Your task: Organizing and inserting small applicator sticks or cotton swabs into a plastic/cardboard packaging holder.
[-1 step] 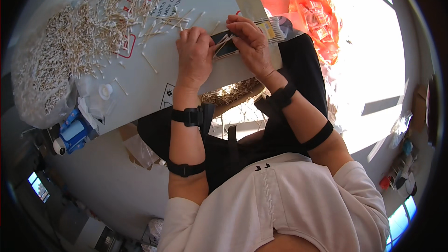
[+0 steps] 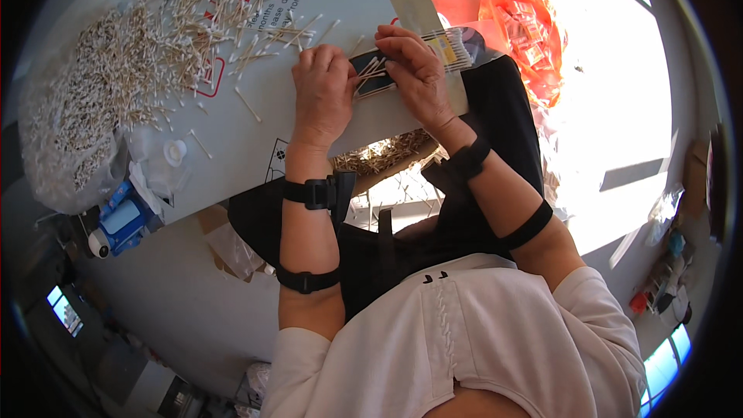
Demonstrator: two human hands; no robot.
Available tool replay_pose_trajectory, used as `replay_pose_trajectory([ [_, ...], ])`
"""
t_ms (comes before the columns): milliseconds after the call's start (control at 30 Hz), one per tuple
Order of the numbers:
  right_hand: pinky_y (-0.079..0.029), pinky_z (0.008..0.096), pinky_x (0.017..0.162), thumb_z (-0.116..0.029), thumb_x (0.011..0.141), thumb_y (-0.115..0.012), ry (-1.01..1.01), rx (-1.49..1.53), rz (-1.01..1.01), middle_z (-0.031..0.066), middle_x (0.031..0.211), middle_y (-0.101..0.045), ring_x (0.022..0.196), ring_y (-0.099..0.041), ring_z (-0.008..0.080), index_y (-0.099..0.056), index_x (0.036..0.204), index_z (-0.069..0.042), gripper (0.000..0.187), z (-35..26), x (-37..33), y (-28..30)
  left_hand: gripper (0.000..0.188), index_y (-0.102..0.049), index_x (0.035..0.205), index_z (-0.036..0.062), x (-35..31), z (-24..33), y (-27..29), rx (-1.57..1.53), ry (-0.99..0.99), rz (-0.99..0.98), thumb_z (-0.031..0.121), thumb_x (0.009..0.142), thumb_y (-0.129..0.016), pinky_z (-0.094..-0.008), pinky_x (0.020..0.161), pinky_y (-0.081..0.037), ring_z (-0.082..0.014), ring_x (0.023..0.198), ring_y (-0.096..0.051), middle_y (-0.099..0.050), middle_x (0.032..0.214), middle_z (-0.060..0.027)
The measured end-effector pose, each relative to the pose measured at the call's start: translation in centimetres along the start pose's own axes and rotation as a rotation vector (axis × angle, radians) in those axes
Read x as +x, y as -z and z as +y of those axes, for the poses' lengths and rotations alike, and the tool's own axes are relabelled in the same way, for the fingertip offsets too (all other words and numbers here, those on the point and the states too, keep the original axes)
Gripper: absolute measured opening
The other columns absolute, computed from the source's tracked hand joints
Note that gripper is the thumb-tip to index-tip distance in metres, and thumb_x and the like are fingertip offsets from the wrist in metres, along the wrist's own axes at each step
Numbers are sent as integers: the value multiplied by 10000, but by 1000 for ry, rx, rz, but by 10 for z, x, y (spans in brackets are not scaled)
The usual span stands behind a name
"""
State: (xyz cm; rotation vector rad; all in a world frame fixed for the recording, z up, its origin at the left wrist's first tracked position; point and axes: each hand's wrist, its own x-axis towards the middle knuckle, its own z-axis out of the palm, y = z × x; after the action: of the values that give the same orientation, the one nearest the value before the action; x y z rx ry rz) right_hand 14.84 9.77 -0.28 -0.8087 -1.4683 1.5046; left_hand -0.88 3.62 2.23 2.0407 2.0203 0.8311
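Observation:
My left hand (image 2: 322,91) is closed in a pinch on a few cotton swabs (image 2: 370,73), which fan out from its fingertips toward the right. Facing it, my right hand (image 2: 420,77) has its fingers stretched forward and apart from the thumb. The swab tips come close to that thumb; whether they touch it I cannot tell. Under and between the hands lies a dark flat piece (image 2: 364,60), partly hidden. Just right of my right hand is a clear pack of cotton swabs with a yellow label (image 2: 444,49), partly covered by the fingers.
A large heap of loose cotton swabs (image 2: 128,62) spills from a clear bag across the left of the table (image 2: 255,139). A blue and white container (image 2: 122,220) stands at the left edge. More swabs (image 2: 387,153) lie below the front edge. An orange bag (image 2: 526,39) holds packs beyond the right side.
The swabs in my left hand have spread slightly and dipped toward the right. Both hands stay almost in place.

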Motion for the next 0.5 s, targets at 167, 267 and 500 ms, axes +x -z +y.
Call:
replay_pose_trajectory([
  [167,-443,308,1037,126,823,-514,10,-4,18,123,1327,-549,1206,-562,204,-614,1099,49,304,1,0,0,184,-590,824,70,4,1,2,39,-33,-59,19,718,-731,-422,879,-404,-310,1015,-504,-576,1017,-64],
  [267,-441,308,1045,126,844,-499,-6,-23,14,126,1330,-547,1210,-559,198,-611,1131,43,318,-1,0,1,188,-598,830,85,3,-6,0,-75,18,35,57,722,-749,-440,880,-396,-300,1044,-486,-550,1009,-48],
  [500,-427,309,1072,129,885,-471,-20,93,73,126,1337,-541,1234,-541,192,-554,1260,33,396,5,-2,-3,165,-612,821,76,28,-14,0,151,107,134,53,730,-748,-410,876,-422,-298,973,-506,-580,974,-57],
])
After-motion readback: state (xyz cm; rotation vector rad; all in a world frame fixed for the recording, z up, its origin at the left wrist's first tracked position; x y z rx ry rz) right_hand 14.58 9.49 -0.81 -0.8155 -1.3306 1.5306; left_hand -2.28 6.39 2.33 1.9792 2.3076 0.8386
